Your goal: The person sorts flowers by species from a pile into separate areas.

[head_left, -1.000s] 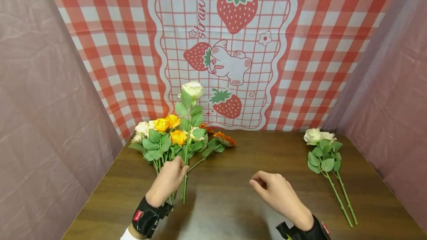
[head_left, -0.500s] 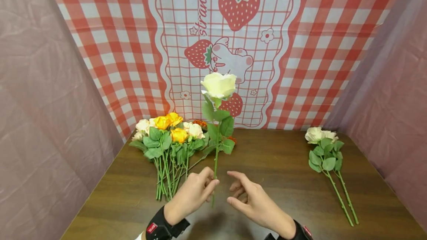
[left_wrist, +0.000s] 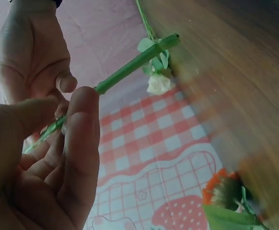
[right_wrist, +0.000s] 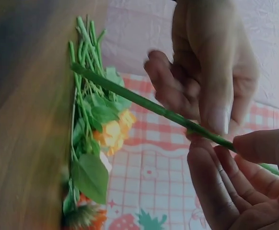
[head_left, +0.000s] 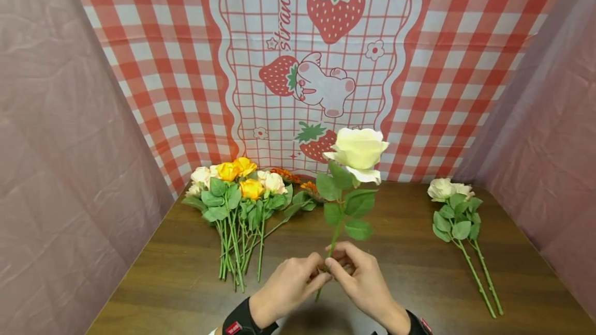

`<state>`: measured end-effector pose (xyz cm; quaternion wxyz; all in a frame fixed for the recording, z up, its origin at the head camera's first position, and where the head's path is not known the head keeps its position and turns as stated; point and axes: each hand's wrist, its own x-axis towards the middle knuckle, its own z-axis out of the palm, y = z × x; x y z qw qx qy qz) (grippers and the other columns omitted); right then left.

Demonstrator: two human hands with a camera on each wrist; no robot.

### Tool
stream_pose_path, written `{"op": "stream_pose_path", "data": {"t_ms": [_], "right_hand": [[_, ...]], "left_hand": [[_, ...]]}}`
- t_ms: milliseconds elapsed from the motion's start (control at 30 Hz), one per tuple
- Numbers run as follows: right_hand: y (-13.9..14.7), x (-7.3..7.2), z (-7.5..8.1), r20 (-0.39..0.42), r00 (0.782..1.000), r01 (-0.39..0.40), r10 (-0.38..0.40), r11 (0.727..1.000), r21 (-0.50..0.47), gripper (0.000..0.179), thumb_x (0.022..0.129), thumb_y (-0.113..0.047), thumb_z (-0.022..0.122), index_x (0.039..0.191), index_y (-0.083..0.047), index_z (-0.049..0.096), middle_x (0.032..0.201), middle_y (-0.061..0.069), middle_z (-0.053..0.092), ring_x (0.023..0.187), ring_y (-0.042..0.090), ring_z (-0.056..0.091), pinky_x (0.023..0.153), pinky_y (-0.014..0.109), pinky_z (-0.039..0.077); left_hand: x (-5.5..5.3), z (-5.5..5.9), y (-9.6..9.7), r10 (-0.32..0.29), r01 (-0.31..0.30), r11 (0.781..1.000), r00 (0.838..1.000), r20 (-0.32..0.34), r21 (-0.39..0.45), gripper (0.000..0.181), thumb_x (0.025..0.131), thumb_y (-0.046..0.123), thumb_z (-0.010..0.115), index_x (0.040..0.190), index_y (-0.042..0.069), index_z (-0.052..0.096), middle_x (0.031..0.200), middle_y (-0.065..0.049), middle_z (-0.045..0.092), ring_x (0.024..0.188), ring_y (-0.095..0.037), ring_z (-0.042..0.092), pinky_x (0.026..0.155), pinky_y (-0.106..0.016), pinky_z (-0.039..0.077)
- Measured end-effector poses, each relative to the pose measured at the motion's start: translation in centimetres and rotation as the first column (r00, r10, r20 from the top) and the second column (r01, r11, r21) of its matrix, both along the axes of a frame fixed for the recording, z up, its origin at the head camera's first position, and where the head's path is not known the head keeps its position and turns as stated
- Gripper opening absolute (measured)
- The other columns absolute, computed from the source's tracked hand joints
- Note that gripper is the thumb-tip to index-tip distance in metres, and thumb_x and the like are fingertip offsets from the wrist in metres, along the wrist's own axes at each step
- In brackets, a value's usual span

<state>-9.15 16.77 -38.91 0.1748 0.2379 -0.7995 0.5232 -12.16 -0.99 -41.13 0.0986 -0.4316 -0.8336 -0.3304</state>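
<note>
A single white rose on a green leafy stem is held up over the table, bloom at the top and leaning slightly right. My left hand pinches the lower stem between thumb and fingers. Right beside it, thumb and fingertips of my right hand grip the same stem, a little higher. In the left wrist view the stem's cut end sticks out past the left fingers. The right wrist view has the bare stem running between both hands; the bloom is outside that view.
Orange and pale pink roses lie in a bunch on the left of the wooden table, stems toward me. Orange-red flowers lie behind them. Two white roses lie at the right. A checked strawberry cloth hangs behind.
My left hand has carried the white rose rightward from the bunch to the middle. My right hand has come in from the right and now grips its stem too.
</note>
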Motion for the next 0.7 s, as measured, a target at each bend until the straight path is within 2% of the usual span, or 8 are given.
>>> {"op": "stream_pose_path", "data": {"t_ms": [133,267,367,467,600,700], "right_hand": [[1.2,-0.1,1.5,-0.038,0.993,0.112,-0.110,0.993,0.045,0.021,0.080,0.008,0.063,0.096,-0.005,0.060,0.074,0.008,0.064,0.059,0.014,0.058,0.047,0.028,0.051],[4.3,-1.6,1.1,-0.097,0.961,0.266,-0.259,0.961,0.072,0.023,0.079,0.006,0.065,0.096,-0.008,0.062,0.074,0.004,0.064,0.060,0.011,0.058,0.049,0.023,0.049],[7.0,-2.6,0.7,-0.100,0.929,0.367,-0.356,0.922,0.126,0.024,0.081,0.001,0.063,0.103,-0.011,0.062,0.075,0.002,0.064,0.063,0.010,0.057,0.052,0.022,0.048],[9.4,-3.0,0.8,-0.092,0.893,0.450,-0.441,0.869,0.204,0.024,0.086,-0.004,0.059,0.109,-0.012,0.060,0.077,0.002,0.063,0.063,0.010,0.056,0.052,0.026,0.047],[12.7,-3.3,1.2,-0.075,0.842,0.532,-0.535,0.799,0.281,0.023,0.088,-0.010,0.055,0.110,-0.009,0.059,0.077,0.006,0.063,0.061,0.012,0.054,0.048,0.029,0.042],[15.3,-3.4,1.2,-0.036,0.808,0.564,-0.588,0.754,0.337,0.026,0.088,-0.011,0.053,0.111,-0.003,0.058,0.080,0.013,0.065,0.060,0.016,0.055,0.046,0.031,0.041]], "left_hand": [[-0.4,0.3,-0.5,0.060,-0.060,0.998,0.998,-0.022,-0.022,0.009,0.092,0.024,0.056,0.094,0.015,0.054,0.071,0.005,0.065,0.058,0.008,0.049,0.048,-0.011,0.043],[-1.1,1.0,-1.6,0.166,-0.168,0.985,0.985,-0.052,-0.031,0.006,0.092,0.021,0.055,0.093,0.016,0.056,0.073,0.006,0.066,0.059,0.005,0.052,0.048,-0.017,0.046],[-1.8,1.6,-2.7,0.245,-0.248,0.968,0.967,-0.072,-0.029,0.005,0.091,0.021,0.056,0.093,0.016,0.057,0.073,0.007,0.066,0.060,0.002,0.053,0.048,-0.020,0.047],[-2.4,2.0,-3.7,0.303,-0.306,0.952,0.950,-0.081,-0.021,0.005,0.090,0.020,0.058,0.093,0.016,0.057,0.073,0.007,0.066,0.059,0.000,0.054,0.047,-0.023,0.047],[-3.2,2.5,-4.8,0.358,-0.360,0.933,0.930,-0.080,-0.011,0.006,0.088,0.018,0.060,0.094,0.015,0.058,0.072,0.007,0.066,0.058,0.000,0.054,0.047,-0.024,0.047],[-3.6,2.7,-5.5,0.396,-0.398,0.917,0.914,-0.084,-0.003,0.008,0.088,0.018,0.061,0.094,0.014,0.058,0.071,0.005,0.067,0.057,-0.001,0.054,0.047,-0.024,0.047]]}}
